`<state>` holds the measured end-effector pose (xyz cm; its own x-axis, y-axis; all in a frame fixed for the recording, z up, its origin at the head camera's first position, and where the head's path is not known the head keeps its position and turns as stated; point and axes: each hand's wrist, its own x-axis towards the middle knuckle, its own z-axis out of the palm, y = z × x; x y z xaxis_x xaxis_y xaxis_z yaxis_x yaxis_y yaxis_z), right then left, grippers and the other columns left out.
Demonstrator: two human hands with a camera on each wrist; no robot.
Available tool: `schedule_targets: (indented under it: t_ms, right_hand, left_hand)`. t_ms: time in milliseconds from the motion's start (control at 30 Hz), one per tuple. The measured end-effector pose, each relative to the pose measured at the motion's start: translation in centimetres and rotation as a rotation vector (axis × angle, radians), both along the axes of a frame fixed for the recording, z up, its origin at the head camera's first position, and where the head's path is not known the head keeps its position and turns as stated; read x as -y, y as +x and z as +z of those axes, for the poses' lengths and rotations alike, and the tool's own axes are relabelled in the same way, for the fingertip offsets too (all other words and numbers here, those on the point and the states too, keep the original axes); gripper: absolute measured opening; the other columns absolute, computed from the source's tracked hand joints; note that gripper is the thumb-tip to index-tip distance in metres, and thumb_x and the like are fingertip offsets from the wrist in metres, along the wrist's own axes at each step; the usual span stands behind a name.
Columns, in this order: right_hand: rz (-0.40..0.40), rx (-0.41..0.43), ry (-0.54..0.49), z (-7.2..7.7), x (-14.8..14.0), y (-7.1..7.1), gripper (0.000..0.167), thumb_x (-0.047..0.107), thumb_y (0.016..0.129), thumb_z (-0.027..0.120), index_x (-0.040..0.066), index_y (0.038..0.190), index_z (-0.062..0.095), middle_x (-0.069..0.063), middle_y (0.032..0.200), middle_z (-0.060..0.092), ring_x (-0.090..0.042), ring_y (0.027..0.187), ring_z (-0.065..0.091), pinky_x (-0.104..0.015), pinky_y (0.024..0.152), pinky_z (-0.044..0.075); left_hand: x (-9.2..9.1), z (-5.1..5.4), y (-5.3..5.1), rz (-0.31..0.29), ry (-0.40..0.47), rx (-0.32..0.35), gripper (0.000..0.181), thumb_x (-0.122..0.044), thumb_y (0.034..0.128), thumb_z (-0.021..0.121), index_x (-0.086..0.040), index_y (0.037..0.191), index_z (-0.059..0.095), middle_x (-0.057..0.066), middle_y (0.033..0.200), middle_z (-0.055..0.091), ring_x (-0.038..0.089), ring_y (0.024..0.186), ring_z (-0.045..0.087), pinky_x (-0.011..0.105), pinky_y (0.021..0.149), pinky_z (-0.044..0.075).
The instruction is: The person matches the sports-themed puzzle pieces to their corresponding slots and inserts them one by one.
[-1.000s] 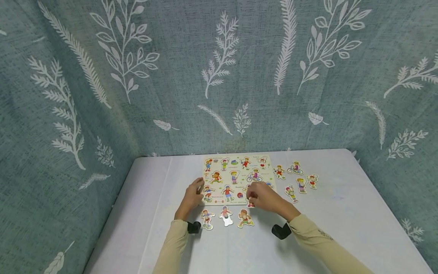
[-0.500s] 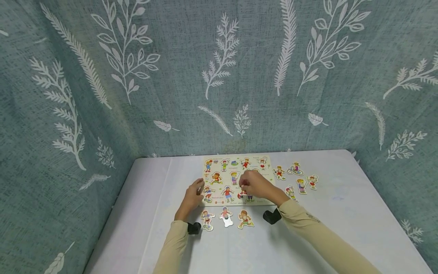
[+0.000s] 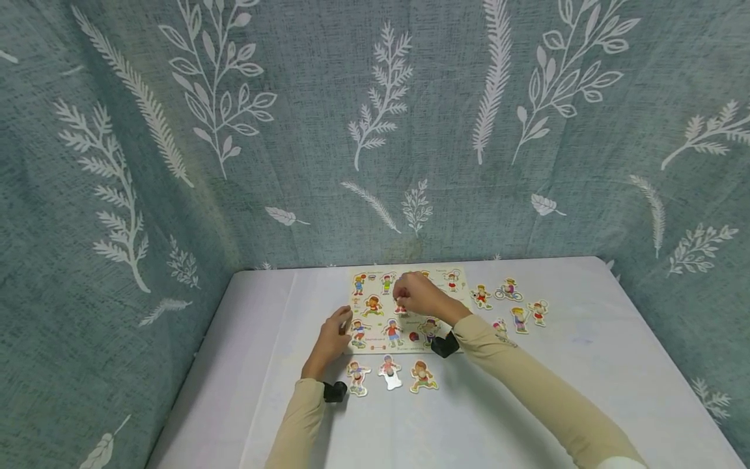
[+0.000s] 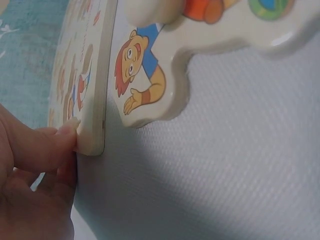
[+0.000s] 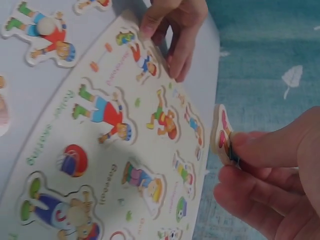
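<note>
A cream wooden puzzle board (image 3: 377, 324) printed with sports figures lies on the table. At its near left corner my left hand (image 3: 333, 335) holds the edge, the thumb (image 4: 62, 135) on top and the fingers beside or beneath. Over the board's upper middle is my right hand (image 3: 418, 293). In the right wrist view, thumb and fingers pinch a figure-shaped puzzle piece (image 5: 221, 132), seen nearly edge-on and raised above the board; its picture is mostly hidden. A knobbed figure piece (image 5: 80, 215) sits in the board's lower right part.
In front of the board lie a skateboarder piece (image 3: 358, 378), a roller-skater piece (image 3: 390, 372) and a runner piece (image 3: 423, 376). Several more, including a cyclist piece (image 3: 508, 290) and a tennis piece (image 3: 538, 312), lie to the right. A leaf-patterned curtain (image 3: 316, 228) stands behind.
My right hand has moved away from me and to the left with the pinched puzzle piece, from the board's near edge to its upper middle. My left hand stays at the corner.
</note>
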<state>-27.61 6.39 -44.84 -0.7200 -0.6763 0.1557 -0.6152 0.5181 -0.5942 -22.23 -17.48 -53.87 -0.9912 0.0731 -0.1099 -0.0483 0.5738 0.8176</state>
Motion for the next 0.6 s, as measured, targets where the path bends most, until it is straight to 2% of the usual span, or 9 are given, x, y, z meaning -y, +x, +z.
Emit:
schedule_targets:
  t_ms: [133, 333, 467, 600]
  right_hand:
    - [-0.001, 0.011, 0.006, 0.1, 0.9, -1.1, 0.013, -0.002, 0.085, 0.061, 0.007, 0.079, 0.069, -0.001, 0.074, 0.063, -0.010, 0.060, 0.050, -0.026, 0.058, 0.043]
    - [0.004, 0.001, 0.002, 0.2, 2.3, -2.3, 0.008, -0.001, 0.086, 0.062, 0.003, 0.082, 0.069, -0.004, 0.077, 0.064, -0.013, 0.066, 0.056, -0.029, 0.063, 0.047]
    - [0.007, 0.003, -0.005, -0.4, 3.4, -3.0, 0.007, 0.000, 0.086, 0.063, 0.001, 0.085, 0.069, -0.007, 0.079, 0.065, -0.016, 0.070, 0.059, -0.030, 0.066, 0.049]
    - [-0.019, 0.029, -0.019, -1.1, 4.3, -3.9, 0.008, 0.001, 0.087, 0.062, 0.004, 0.087, 0.070, -0.007, 0.083, 0.067, -0.016, 0.073, 0.061, -0.028, 0.067, 0.050]
  left_hand:
    - [-0.2, 0.0, -0.1, -0.001, -0.002, -0.004, 0.066, 0.020, 0.0746, 0.054, 0.008, 0.138, 0.040, 0.015, 0.150, 0.032, 0.034, 0.134, 0.033, 0.044, 0.098, 0.042]
    - [-0.4, 0.0, -0.2, 0.008, 0.008, -0.012, 0.067, 0.021, 0.0732, 0.053, 0.008, 0.138, 0.041, 0.016, 0.150, 0.032, 0.036, 0.135, 0.031, 0.044, 0.099, 0.041]
    - [-0.4, 0.1, -0.1, 0.016, 0.021, -0.016, 0.067, 0.022, 0.0720, 0.051, 0.009, 0.137, 0.040, 0.017, 0.150, 0.032, 0.038, 0.135, 0.030, 0.045, 0.100, 0.040]
    - [-0.3, 0.0, -0.1, 0.029, 0.021, -0.021, 0.066, 0.023, 0.0721, 0.051, 0.009, 0.136, 0.042, 0.016, 0.149, 0.033, 0.037, 0.135, 0.031, 0.045, 0.099, 0.040]
